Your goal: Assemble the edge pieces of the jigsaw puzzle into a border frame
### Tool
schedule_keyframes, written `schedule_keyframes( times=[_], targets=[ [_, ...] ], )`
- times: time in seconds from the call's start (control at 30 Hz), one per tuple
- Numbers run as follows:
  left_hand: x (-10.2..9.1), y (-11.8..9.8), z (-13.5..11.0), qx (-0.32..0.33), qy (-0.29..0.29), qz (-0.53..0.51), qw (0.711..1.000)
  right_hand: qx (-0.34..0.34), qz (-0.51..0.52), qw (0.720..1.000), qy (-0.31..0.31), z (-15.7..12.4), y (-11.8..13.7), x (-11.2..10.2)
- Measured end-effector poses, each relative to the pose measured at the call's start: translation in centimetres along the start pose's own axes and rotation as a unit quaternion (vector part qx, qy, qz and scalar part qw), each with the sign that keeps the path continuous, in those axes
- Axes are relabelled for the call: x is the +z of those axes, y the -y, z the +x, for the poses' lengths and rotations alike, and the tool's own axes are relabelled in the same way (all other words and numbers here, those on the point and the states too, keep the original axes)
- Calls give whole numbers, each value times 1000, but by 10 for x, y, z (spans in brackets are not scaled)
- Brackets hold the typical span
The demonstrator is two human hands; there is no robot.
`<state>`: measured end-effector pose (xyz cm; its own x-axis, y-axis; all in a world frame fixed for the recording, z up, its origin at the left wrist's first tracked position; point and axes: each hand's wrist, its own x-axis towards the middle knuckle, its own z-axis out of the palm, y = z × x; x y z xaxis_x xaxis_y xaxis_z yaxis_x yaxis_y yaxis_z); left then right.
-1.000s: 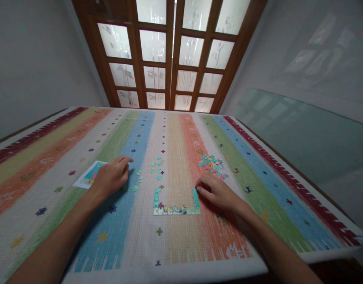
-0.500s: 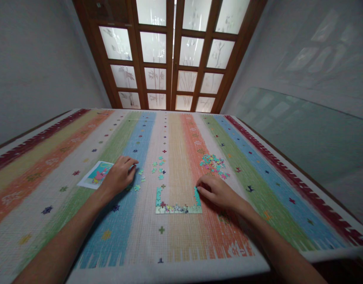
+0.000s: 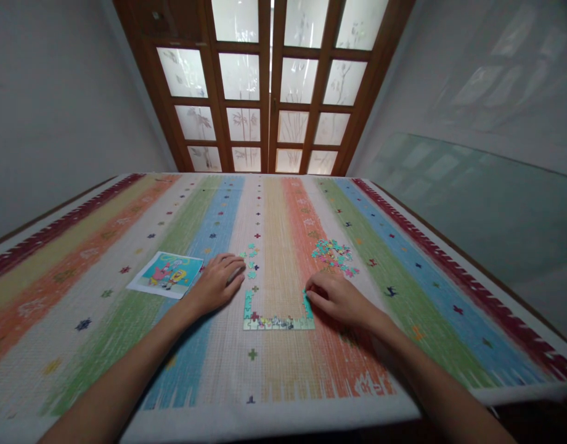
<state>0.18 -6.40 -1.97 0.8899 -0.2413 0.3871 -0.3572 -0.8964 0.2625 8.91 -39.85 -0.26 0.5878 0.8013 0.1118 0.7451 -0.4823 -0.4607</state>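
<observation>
A partly joined jigsaw border (image 3: 278,324) lies on the cloth, with a bottom row and two short turquoise sides. My right hand (image 3: 336,299) is at the top of its right side, thumb and fingers pinched on a turquoise puzzle piece (image 3: 307,296) there. My left hand (image 3: 219,280) rests palm down to the left of the border, fingers stretched toward several loose turquoise pieces (image 3: 251,266). It covers part of the cloth where other loose pieces lay. Beyond my right hand is a heap of mixed puzzle pieces (image 3: 334,254).
A picture card (image 3: 166,274) with cartoon figures lies left of my left hand. The striped tablecloth (image 3: 283,370) spreads over the whole table. Wooden doors with glass panes (image 3: 269,117) stand behind it, and a glass sheet (image 3: 477,228) leans at the right wall.
My left hand has moved right, off the picture card and over the loose turquoise pieces, uncovering the card. My right hand stays nearly where it was on the border's right side.
</observation>
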Motion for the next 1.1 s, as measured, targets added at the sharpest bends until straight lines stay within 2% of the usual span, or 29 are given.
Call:
schedule_keyframes(
  times=[0.27,0.43,0.57,0.77,0.93,1.1],
  targets=[
    [2,5,18,-15,3,-20,1000,-6,10,1000,-20,1,3,-1],
    [-5,8,32,-5,8,8,1000,-5,4,1000,-23,2,4,-2],
    [-8,8,51,-63,21,41,997,-6,-2,1000,-21,2,4,-1],
    [11,22,79,-149,19,65,987,7,-5,1000,-19,3,5,-3],
    [24,32,88,-174,23,58,983,18,-17,999,-31,5,4,-6],
    [26,36,90,-192,12,42,980,20,-6,999,-40,5,1,-7]
  ],
)
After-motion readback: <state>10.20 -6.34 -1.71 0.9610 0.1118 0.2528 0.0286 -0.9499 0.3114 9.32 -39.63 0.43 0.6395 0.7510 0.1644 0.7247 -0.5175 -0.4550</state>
